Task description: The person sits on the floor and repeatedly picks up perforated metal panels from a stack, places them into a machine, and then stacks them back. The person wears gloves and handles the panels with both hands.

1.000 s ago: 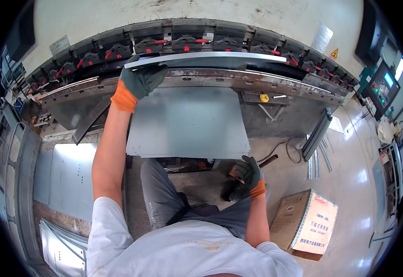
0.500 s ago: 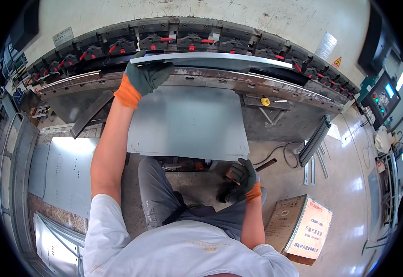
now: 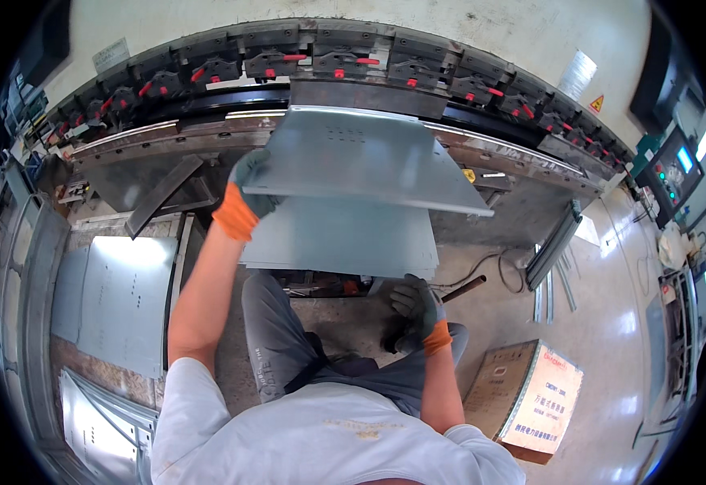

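My left hand (image 3: 258, 182), in a grey-green glove with an orange cuff, grips the left edge of a bent sheet-metal panel (image 3: 361, 153). The panel slopes from the press brake's tooling down toward me and has small holes near its far side. Part of the left fingers is hidden behind it. My right hand (image 3: 419, 309), gloved alike, rests by my right knee with its fingers loosely bent and apart, and nothing shows in them. Below the panel lies a stack of flat metal sheets (image 3: 345, 238), its near right corner close to the right fingertips.
The press brake's bed (image 3: 523, 153) spans the far side under red-levered clamps (image 3: 339, 65). More metal sheets (image 3: 127, 303) lie at left. A wooden box (image 3: 502, 388) stands at lower right, metal strips (image 3: 555, 259) lean behind it, and a control panel (image 3: 676, 174) hangs far right.
The panel has dropped from a nearly edge-on position at the tooling and tilted toward me. My left hand has come nearer and lower with it. The right hand has shifted only slightly.
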A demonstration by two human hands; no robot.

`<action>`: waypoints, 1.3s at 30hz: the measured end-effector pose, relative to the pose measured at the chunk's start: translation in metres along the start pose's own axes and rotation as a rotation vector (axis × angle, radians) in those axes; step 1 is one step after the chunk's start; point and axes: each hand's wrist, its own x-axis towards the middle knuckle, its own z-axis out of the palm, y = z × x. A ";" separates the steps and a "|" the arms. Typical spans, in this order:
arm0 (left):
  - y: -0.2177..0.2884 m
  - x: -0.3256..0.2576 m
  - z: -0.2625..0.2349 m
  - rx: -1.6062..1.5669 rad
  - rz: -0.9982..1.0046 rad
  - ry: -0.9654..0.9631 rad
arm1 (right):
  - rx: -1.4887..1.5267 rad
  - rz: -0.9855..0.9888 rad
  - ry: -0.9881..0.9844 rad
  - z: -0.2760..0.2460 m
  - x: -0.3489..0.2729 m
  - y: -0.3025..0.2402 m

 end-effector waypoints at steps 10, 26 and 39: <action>-0.204 -0.043 0.077 -0.081 -0.139 0.166 | 0.248 -0.267 0.137 0.110 -0.019 -0.025; -0.172 -0.010 -0.015 -0.012 0.208 0.223 | -0.623 -0.562 0.464 0.025 -0.051 -0.050; -0.131 -0.030 -0.047 -0.140 0.142 0.225 | -0.834 -0.572 0.115 -0.101 0.146 -0.061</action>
